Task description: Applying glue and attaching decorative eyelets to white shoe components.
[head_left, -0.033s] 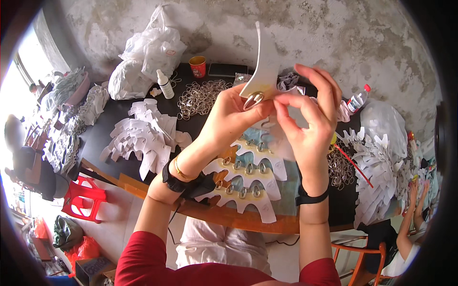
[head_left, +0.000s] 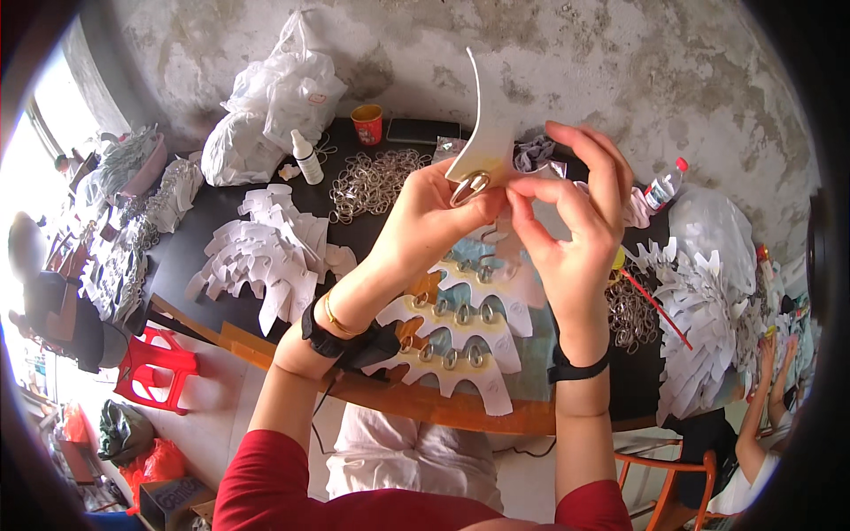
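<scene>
My left hand point(head_left: 432, 199) grips a curved white cut-out piece point(head_left: 489, 124), raised above the table with its upper end bending up and left. A metal ring point(head_left: 470, 188) sits at the piece's lower edge, by my left thumb. The thumb and forefinger of my right hand point(head_left: 575, 208) pinch at the same edge, right of the ring, its other fingers lifted. What lies between those fingertips is partly hidden. Below my hands, several white scalloped pieces point(head_left: 482, 332) with metal rings along their yellowish edges lie in rows on a bluish sheet point(head_left: 531, 376).
Loose metal rings point(head_left: 376, 181) are heaped behind my left hand. White cut pieces pile up at left point(head_left: 266, 252) and right point(head_left: 699, 327). Around them stand a white bottle point(head_left: 306, 157), a red cup point(head_left: 367, 124) and a plastic bottle point(head_left: 664, 186). Another person's hands point(head_left: 775, 363) show far right.
The upper end of the white piece has tipped slightly left and down. Both hands keep nearly the same place and grip.
</scene>
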The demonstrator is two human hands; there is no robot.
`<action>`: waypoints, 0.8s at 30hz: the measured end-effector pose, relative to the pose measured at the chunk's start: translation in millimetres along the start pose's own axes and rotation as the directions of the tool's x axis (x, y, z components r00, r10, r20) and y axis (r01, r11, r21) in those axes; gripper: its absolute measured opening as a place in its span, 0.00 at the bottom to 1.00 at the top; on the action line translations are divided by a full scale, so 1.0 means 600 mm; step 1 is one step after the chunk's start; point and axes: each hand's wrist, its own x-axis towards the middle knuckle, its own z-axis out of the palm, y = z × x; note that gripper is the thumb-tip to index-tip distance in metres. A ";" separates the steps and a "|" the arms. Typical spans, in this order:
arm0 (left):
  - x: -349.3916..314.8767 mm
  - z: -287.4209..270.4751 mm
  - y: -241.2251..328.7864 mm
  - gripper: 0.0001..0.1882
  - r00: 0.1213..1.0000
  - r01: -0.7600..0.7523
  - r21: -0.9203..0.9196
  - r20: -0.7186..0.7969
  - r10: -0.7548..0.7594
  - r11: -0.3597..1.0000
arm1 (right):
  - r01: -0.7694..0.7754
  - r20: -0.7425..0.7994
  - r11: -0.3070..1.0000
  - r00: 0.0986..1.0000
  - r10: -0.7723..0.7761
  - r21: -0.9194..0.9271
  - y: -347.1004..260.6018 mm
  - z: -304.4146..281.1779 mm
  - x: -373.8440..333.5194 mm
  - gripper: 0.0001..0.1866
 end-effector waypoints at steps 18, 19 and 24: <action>0.000 0.020 -0.003 0.12 0.989 -0.060 -0.102 -0.144 0.045 0.993 | -0.520 0.295 0.607 0.850 0.436 0.601 -0.004 0.011 -0.019 0.34; 0.000 0.016 -0.003 0.12 0.991 -0.047 -0.027 -0.126 0.044 0.999 | -0.521 0.295 0.604 0.849 0.437 0.603 -0.003 0.015 -0.020 0.34; 0.000 0.012 -0.005 0.11 0.994 0.001 0.104 -0.108 0.011 0.995 | -0.474 0.191 0.761 0.879 0.437 0.443 -0.008 0.016 -0.022 0.33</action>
